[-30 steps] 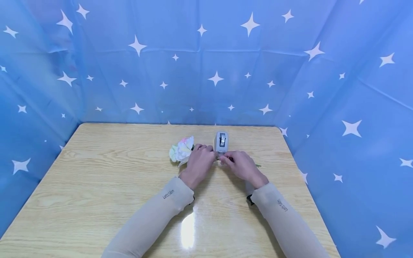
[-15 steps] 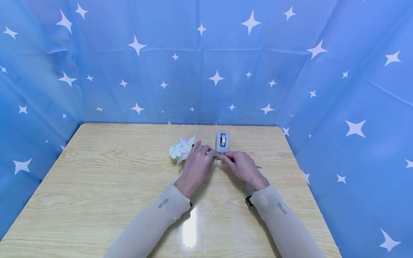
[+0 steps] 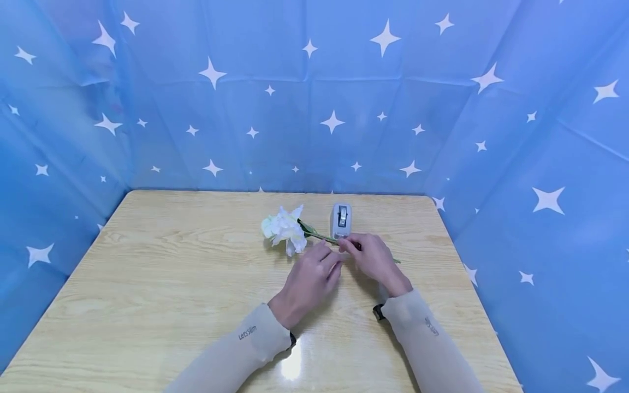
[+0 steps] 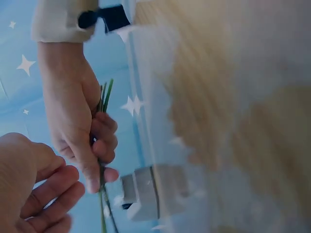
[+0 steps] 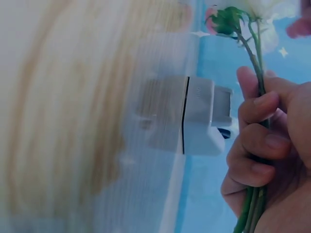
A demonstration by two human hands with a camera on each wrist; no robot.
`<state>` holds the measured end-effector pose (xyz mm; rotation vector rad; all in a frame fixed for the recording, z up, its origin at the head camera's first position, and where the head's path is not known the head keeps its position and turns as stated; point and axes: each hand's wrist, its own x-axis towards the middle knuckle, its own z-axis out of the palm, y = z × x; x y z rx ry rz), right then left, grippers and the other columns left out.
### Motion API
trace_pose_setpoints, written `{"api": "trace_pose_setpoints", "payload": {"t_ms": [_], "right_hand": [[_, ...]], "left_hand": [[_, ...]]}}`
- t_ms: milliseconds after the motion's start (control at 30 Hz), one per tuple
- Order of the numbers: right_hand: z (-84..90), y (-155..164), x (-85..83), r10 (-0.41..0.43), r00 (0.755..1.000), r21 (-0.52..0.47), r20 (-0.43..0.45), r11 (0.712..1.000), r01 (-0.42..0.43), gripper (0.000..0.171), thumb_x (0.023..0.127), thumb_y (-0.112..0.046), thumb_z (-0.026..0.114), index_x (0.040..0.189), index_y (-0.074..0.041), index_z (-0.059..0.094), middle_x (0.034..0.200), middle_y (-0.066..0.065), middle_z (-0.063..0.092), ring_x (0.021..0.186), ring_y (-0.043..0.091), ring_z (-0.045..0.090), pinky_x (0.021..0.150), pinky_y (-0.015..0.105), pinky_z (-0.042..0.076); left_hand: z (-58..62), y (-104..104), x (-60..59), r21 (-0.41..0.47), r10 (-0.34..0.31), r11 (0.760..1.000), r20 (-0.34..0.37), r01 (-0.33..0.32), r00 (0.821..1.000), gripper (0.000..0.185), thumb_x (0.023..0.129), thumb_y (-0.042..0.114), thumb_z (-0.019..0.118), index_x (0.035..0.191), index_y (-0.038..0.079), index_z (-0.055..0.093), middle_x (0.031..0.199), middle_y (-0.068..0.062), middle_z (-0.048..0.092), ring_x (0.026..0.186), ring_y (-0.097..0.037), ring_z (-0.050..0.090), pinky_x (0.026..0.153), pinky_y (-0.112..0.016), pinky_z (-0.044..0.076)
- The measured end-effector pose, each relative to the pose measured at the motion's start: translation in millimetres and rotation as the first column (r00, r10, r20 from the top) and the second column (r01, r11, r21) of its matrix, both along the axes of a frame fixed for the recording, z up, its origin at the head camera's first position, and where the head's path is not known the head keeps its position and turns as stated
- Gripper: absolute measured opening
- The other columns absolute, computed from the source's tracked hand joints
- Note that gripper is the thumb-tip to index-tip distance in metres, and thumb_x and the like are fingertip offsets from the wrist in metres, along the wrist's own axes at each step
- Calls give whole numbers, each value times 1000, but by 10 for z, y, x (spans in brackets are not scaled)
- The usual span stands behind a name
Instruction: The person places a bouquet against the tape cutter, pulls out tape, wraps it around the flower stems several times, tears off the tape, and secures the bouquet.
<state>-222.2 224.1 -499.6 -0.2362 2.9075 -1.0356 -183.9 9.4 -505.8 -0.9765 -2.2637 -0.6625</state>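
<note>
My right hand (image 3: 371,256) grips the green flower stems (image 3: 321,237) partway along, with its fingers curled round them in the right wrist view. Stem ends stick out past that hand on the right. White artificial-looking blooms (image 3: 287,228) lie at the left end of the stems, and a pink bit shows beside a green leaf (image 5: 227,20) in the right wrist view. Just in front of the stems, my left hand (image 3: 309,275) hovers near the right fingertips. Its fingers (image 4: 53,194) are loosely bent, and nothing shows between them.
A pale grey tape dispenser (image 3: 341,218) with a roll of tape stands directly behind the stems. Everything is on a light wooden table (image 3: 162,273). A blue curtain with white stars (image 3: 275,136) hangs around the back and sides.
My left hand has let go of the stems and come back toward me, uncovering the stems and leaves beside the blooms. The right hand keeps its grip in nearly the same place.
</note>
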Motion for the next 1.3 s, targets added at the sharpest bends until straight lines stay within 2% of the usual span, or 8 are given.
{"api": "trace_pose_setpoints", "payload": {"t_ms": [67, 133, 300, 500, 633, 700, 900, 1300], "right_hand": [[-7, 1, 11, -7, 1000, -15, -1, 1000, 7, 33, 121, -44, 65, 105, -25, 87, 68, 0, 61, 57, 18, 50, 57, 32, 42], [-11, 3, 18, -10, 1000, -25, -5, 1000, 10, 33, 121, -45, 65, 105, -24, 87, 68, 0, 61, 57, 17, 49, 57, 32, 41], [-25, 1, 18, -26, 1000, -43, -5, 999, 26, 33, 120, -44, 66, 105, -25, 87, 68, 0, 58, 57, 17, 45, 56, 30, 38], [-52, -17, 0, -14, 1000, -70, -10, 997, 13, 33, 121, -44, 66, 108, -23, 88, 66, -2, 54, 57, 15, 43, 56, 28, 36], [-75, -22, -12, -1, 1000, -71, -23, 997, 0, 34, 121, -44, 65, 109, -21, 87, 69, -3, 52, 60, 14, 45, 58, 27, 38], [-75, -20, -17, -2, 1000, -73, -22, 997, 1, 35, 121, -43, 65, 109, -20, 87, 70, -2, 53, 61, 15, 47, 59, 27, 40], [-47, -3, -23, -8, 1000, -96, -6, 995, 7, 34, 122, -38, 65, 112, -17, 88, 75, 1, 56, 64, 18, 46, 59, 28, 39], [-28, 26, -17, 28, 1000, -124, 10, 992, -27, 35, 123, -37, 62, 112, -16, 87, 72, 0, 52, 59, 15, 45, 55, 28, 41]], "left_hand": [[-20, 19, 19, 24, -12, 1000, 102, 10, 995, 8, 105, 8, 86, 112, 9, 88, 104, -3, 86, 96, -17, 83, 95, -31, 71], [-27, 39, 22, 62, -22, 998, 232, 8, 972, 9, 107, 9, 84, 114, 7, 89, 106, -5, 89, 95, -16, 84, 85, -26, 70], [-9, 72, -38, 186, -66, 982, 513, -35, 856, 12, 109, 6, 79, 113, 4, 90, 101, -7, 90, 90, -14, 85, 82, -24, 69], [-8, 102, -181, 197, -20, 969, 665, -150, 746, 19, 114, 15, 73, 111, 5, 88, 93, -5, 87, 73, -3, 71, 67, -17, 58], [-29, 118, -255, 186, 14, 959, 725, -215, 688, 25, 117, 26, 72, 114, 7, 89, 89, -3, 85, 61, -1, 59, 56, -18, 46], [-39, 127, -286, 198, 12, 953, 734, -231, 679, 26, 118, 27, 72, 116, 8, 89, 87, -2, 85, 58, -1, 56, 54, -18, 43], [-63, 149, -364, 234, -1, 943, 715, -238, 699, 22, 115, 25, 77, 108, 10, 92, 86, -2, 86, 60, 0, 56, 55, -17, 42], [-87, 130, -410, 251, 4, 931, 719, -265, 695, 30, 113, 28, 81, 94, 8, 91, 74, -1, 83, 53, 2, 53, 49, -16, 33]]}}
